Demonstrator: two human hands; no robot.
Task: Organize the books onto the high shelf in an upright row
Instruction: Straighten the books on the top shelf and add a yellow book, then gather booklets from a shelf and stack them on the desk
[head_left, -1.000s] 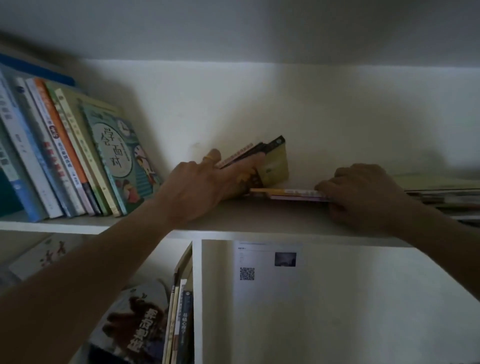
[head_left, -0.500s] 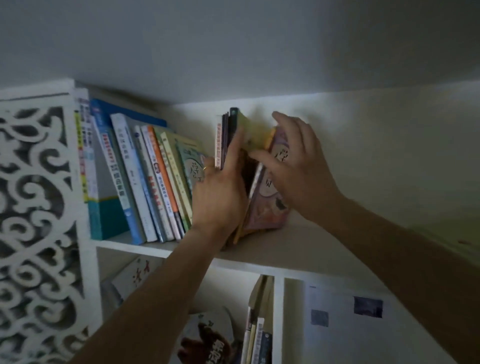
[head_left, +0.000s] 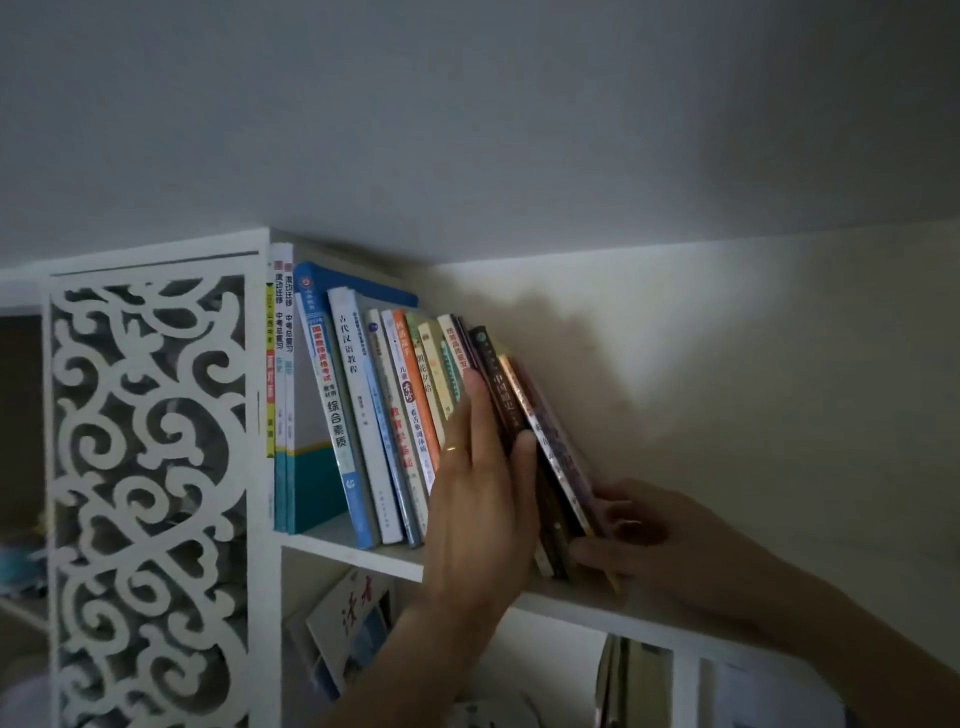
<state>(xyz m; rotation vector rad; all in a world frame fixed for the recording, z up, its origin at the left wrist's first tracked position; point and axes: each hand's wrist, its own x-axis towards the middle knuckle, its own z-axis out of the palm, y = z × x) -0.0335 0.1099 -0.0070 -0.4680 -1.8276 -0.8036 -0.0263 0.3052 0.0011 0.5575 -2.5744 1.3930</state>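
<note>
A row of books is seen standing on the high shelf, packed against the carved white side panel at its left end and leaning increasingly to the left toward the right end. The last few books, among them a dark-spined book and a thin patterned book, are held between the two hands. The left hand is laid flat against the spines with fingers straight and together, the thumb pressed on the dark spine; a ring is worn on one finger. The right hand is placed at the lower right of the patterned book, its fingers curled around the bottom corner. Further books are visible on the lower shelf.
</note>
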